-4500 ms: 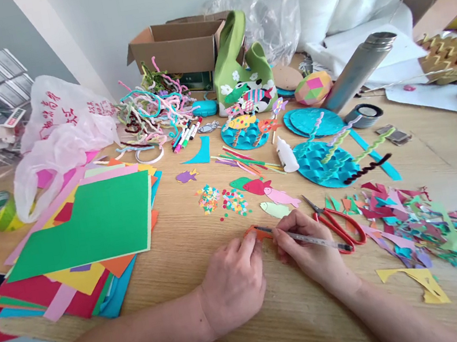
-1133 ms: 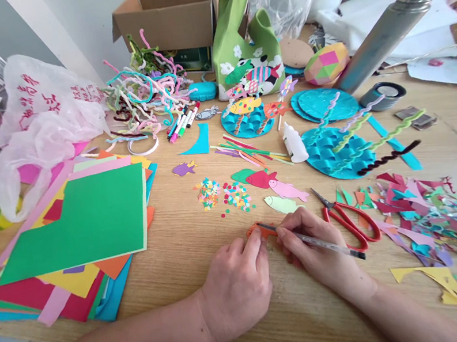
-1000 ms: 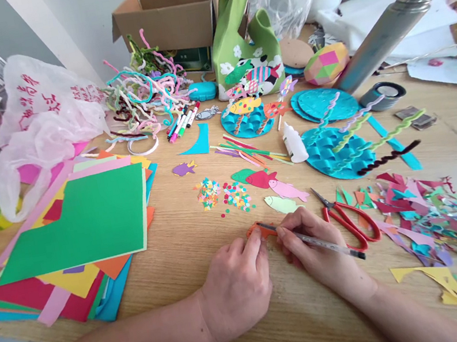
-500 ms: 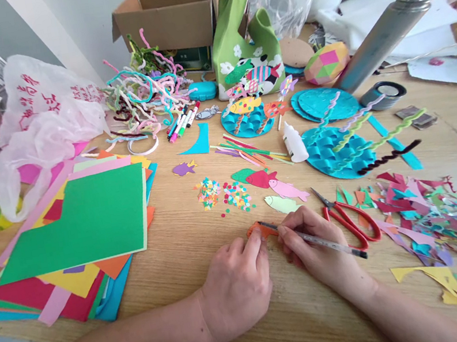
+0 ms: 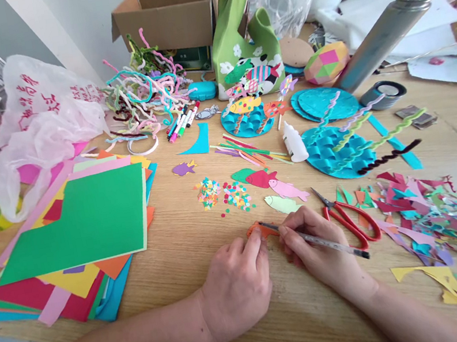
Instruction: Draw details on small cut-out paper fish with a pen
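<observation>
My right hand (image 5: 317, 243) grips a pen (image 5: 330, 242), its tip resting on a small orange paper cutout (image 5: 270, 229), probably a fish. With curled fingers, my left hand (image 5: 238, 280) presses that cutout to the table from the left and partly hides it. Just beyond lie a pale green paper fish (image 5: 282, 203), a pink one (image 5: 288, 188), a red one (image 5: 261, 178) and a green one (image 5: 243, 175). Red-handled scissors (image 5: 348, 218) lie partly open, right of my right hand. Paper confetti (image 5: 236, 194) sits in two small heaps beyond my left hand.
Coloured paper sheets (image 5: 79, 219) are stacked at left. Paper scraps (image 5: 428, 213) spread at right. Farther back are a glue bottle (image 5: 294, 142), blue woven discs (image 5: 335, 153) with pipe cleaners, a steel flask (image 5: 386, 39), a green bag (image 5: 232, 36) and a cardboard box (image 5: 168, 20).
The pen's rear end has shifted very slightly right and down. Both hands stay in nearly the same place on the orange cutout.
</observation>
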Demonstrator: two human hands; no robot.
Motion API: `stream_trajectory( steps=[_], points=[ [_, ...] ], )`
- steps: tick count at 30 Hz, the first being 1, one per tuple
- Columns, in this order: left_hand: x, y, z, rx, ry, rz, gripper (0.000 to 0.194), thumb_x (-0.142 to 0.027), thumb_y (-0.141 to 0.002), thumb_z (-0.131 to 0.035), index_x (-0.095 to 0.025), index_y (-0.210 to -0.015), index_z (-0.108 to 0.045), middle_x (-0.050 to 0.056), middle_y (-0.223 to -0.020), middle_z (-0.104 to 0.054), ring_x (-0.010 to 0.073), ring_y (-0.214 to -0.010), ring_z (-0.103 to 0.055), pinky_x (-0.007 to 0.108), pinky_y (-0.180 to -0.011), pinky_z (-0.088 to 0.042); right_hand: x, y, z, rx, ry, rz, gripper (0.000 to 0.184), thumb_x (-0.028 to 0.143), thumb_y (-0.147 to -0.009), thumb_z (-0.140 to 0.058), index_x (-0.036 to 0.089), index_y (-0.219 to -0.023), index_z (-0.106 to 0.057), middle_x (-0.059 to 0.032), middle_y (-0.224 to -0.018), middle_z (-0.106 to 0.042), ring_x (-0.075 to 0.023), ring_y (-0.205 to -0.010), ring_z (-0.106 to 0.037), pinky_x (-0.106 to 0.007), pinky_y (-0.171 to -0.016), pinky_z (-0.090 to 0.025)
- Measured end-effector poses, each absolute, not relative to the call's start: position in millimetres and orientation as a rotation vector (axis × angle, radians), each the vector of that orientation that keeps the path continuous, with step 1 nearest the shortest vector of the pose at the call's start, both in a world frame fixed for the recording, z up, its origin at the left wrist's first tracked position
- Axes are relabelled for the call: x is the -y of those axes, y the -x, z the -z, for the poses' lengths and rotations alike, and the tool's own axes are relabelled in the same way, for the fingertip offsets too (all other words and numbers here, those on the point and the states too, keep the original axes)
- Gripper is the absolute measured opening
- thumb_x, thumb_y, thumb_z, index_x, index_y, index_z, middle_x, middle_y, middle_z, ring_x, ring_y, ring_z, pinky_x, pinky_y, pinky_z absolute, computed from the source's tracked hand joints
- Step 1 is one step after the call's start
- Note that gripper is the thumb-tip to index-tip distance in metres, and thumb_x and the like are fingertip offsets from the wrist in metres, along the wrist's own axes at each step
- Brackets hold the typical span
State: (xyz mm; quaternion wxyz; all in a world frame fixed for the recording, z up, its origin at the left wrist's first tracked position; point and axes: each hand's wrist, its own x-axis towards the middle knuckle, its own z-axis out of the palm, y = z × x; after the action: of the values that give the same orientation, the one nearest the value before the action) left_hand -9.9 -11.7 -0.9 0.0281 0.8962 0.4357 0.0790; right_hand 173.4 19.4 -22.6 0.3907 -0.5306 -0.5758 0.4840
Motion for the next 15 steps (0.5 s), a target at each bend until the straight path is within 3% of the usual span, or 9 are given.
stream_trajectory(
  steps=[15],
  points=[
    [12.5, 8.7, -0.2, -1.348, -2.765, -0.237, 0.042, -0.016, -0.091, -0.044, -0.003, -0.128, -0.06, 0.016, -0.13, -0.061, 0.025, -0.096, -0.064, 0.037, -0.077, -0.058, -19.8, -173.0, 23.2, 1.45, 1.376, -1.228, 0.024, 0.034, -0.093, -0.06, 0.024, -0.075, -0.047, 0.0046, -0.053, -0.054, -0.011, -0.039, -0.051, -0.021, -0.037, -0.039]
  ],
)
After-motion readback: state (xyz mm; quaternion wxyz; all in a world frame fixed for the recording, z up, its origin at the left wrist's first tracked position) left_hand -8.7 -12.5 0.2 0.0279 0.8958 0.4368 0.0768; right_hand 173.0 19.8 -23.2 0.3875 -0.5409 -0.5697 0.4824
